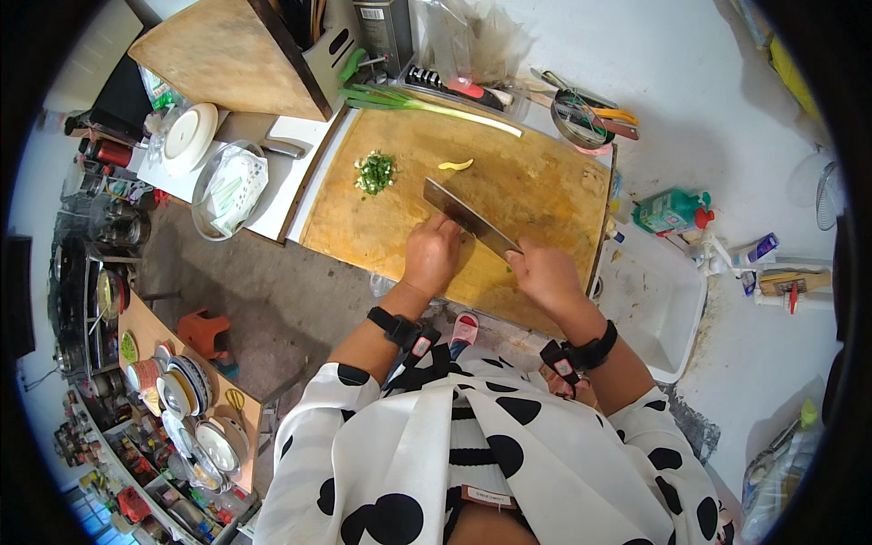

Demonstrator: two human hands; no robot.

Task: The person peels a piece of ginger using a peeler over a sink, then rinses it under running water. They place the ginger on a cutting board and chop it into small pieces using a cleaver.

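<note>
My right hand (550, 276) grips the handle end of a cleaver (470, 216), whose broad blade slants to the upper left over a wooden cutting board (381, 231). Fingers curled, my left hand (434, 252) rests at the near side of the blade; whatever may be under its fingertips is hidden. Beyond the blade lies a curved yellow strip (455, 165), possibly a vegetable piece. A small heap of chopped green onion (376, 172) sits on the board's left part. Along the back edge stretches a long green onion (443, 109) with a white stalk.
A white sink (664, 320) adjoins the board on the right, with a green bottle (671, 211) behind it. A metal holder with utensils (579, 122) stands at the back right. On the left counter are a glass bowl (204, 204), an overturned plate (191, 139) and another knife (283, 148).
</note>
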